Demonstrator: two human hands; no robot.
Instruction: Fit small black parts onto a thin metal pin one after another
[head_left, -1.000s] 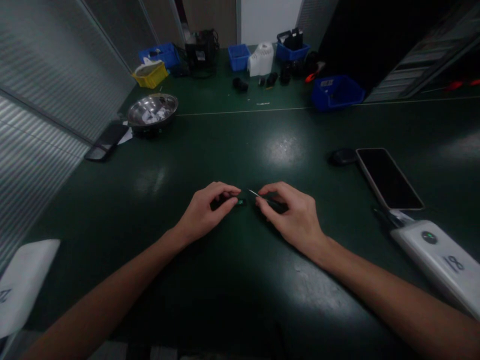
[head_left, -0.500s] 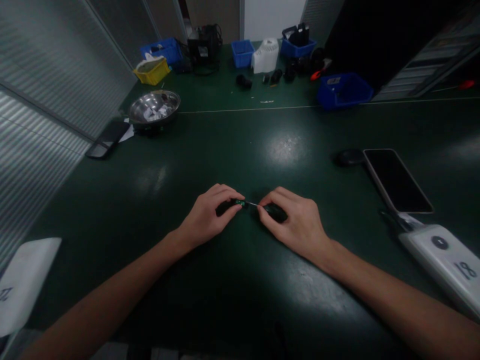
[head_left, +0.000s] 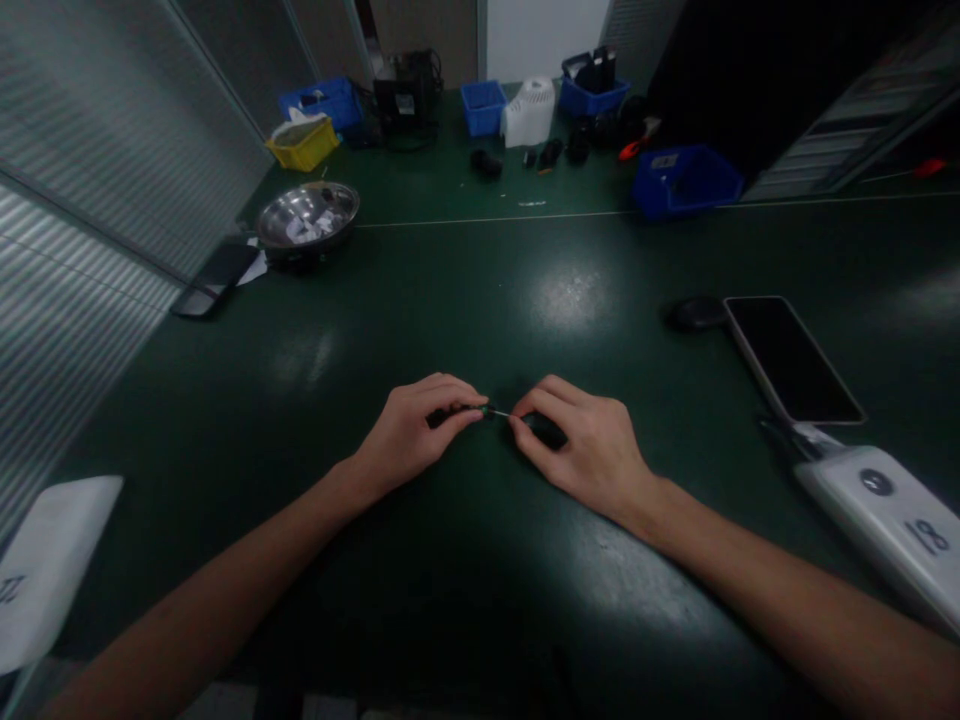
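My left hand (head_left: 416,425) is closed, thumb and index finger pinching a small dark piece with green on it, like a little circuit board (head_left: 487,410). Most of that piece is covered by the fingers. Opposite it, my right hand (head_left: 581,430) pinches a thin silvery rod (head_left: 503,414) between thumb and fingertips. The rod points left and its tip meets or nearly meets the green piece; contact cannot be made out. Whether the rod belongs to a tool is hidden in the dark palm. Both hands are low over the green table (head_left: 420,320).
On the right lie a phone (head_left: 795,358), a black mouse (head_left: 697,314) and a white device (head_left: 885,510). A white block (head_left: 56,570) is at left. Farther back stand a metal bowl (head_left: 307,215), a yellow bin (head_left: 304,145) and a blue bin (head_left: 686,183).
The small piece has tilted in my left fingers, showing less green. My right hand has shifted very slightly left. Both hands keep their grip.
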